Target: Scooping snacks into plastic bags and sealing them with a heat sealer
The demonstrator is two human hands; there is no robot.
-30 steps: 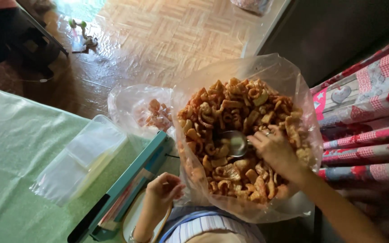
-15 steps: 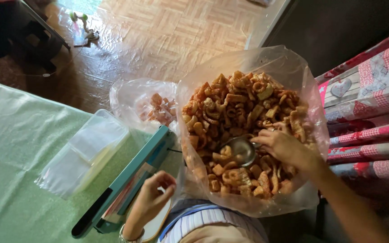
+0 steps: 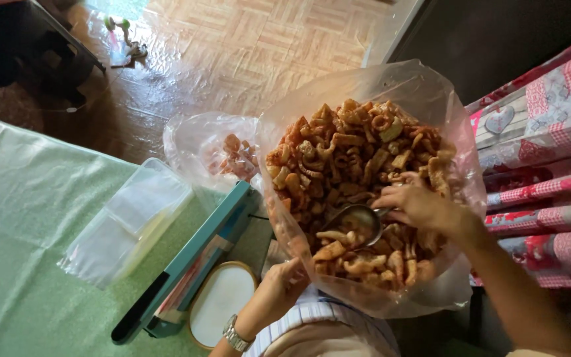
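The right hand closes its grip on a metal scoop dug into fried snacks — the left hand pinches the clear bag rim, steadying it.

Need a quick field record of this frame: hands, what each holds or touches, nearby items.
right hand: grips round metal scoop, sunk in fried orange snack pieces
left hand: touches near rim of large clear plastic bag
surface: green tablecloth
beside bag: teal bar-shaped sealer, stack of small clear bags, round white lid
behind: smaller clear bag of snacks
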